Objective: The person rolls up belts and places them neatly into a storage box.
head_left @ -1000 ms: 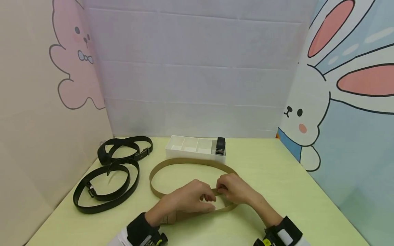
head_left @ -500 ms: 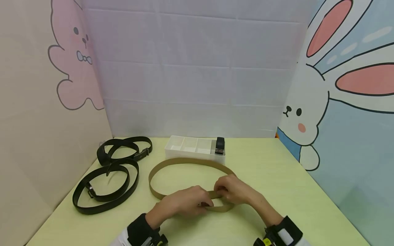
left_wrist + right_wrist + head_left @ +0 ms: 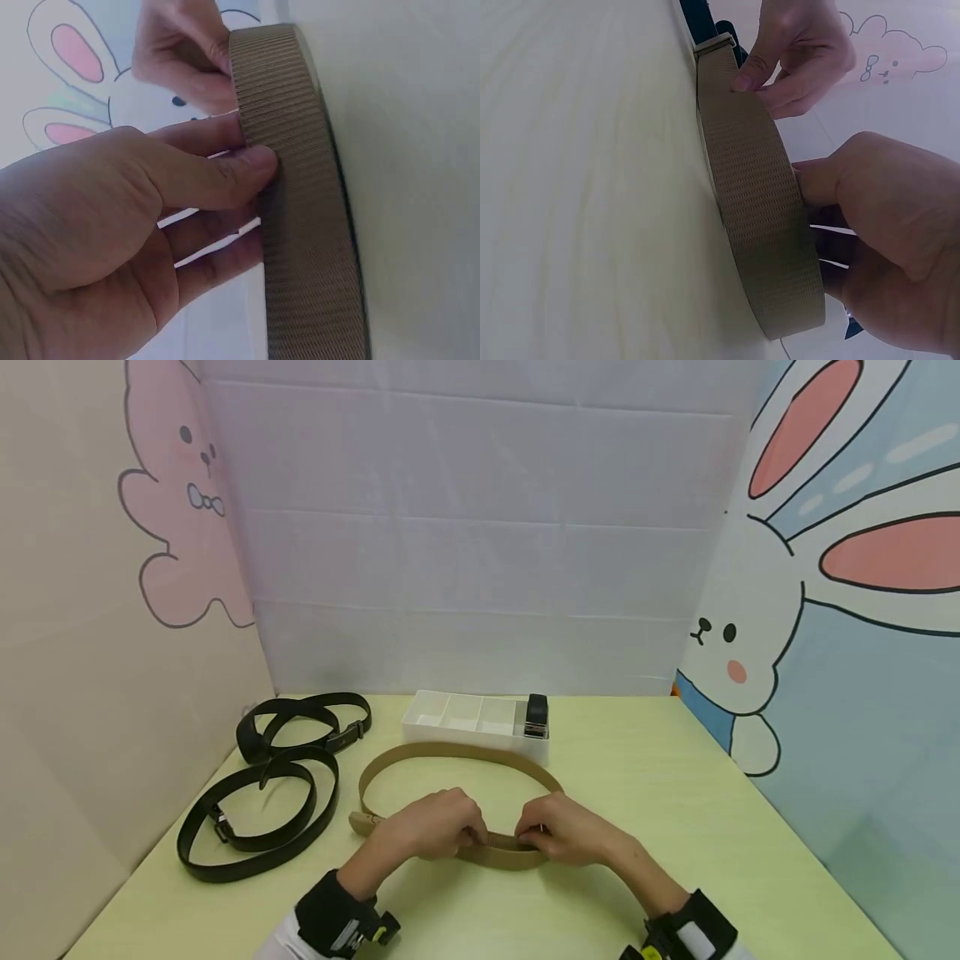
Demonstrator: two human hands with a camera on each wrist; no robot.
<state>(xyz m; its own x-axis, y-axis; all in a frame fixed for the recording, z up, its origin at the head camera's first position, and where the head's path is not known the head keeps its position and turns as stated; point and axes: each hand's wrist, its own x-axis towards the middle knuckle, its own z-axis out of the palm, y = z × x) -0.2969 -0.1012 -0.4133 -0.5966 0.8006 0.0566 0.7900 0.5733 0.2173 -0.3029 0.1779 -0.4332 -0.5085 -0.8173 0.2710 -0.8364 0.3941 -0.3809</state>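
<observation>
A tan webbing belt point(image 3: 450, 750) stands on its edge on the table, curved into a loop. My left hand point(image 3: 435, 827) pinches its near side, thumb on the ribbed face in the left wrist view, where the webbing point(image 3: 304, 210) runs past the fingers. A short way to the right, my right hand point(image 3: 566, 831) pinches the same side. Between the hands, two layers of webbing overlap. The belt's buckle end point(image 3: 363, 823) sticks out left of my left wrist. In the right wrist view, the belt strip point(image 3: 754, 180) passes both hands, with a clasp-like band point(image 3: 715, 45) at its far end.
Two black belts, a farther one point(image 3: 352, 737) and a nearer one point(image 3: 255, 863), lie coiled at the left. Behind the tan loop stands a white divided tray point(image 3: 476, 739) with a rolled black belt point(image 3: 537, 714) in its right compartment. Printed cloth walls enclose the table.
My left hand has come up and to the left, from below the near side onto the webbing. My right hand has shifted slightly left. The buckle end now shows farther left, and the loop looks narrower.
</observation>
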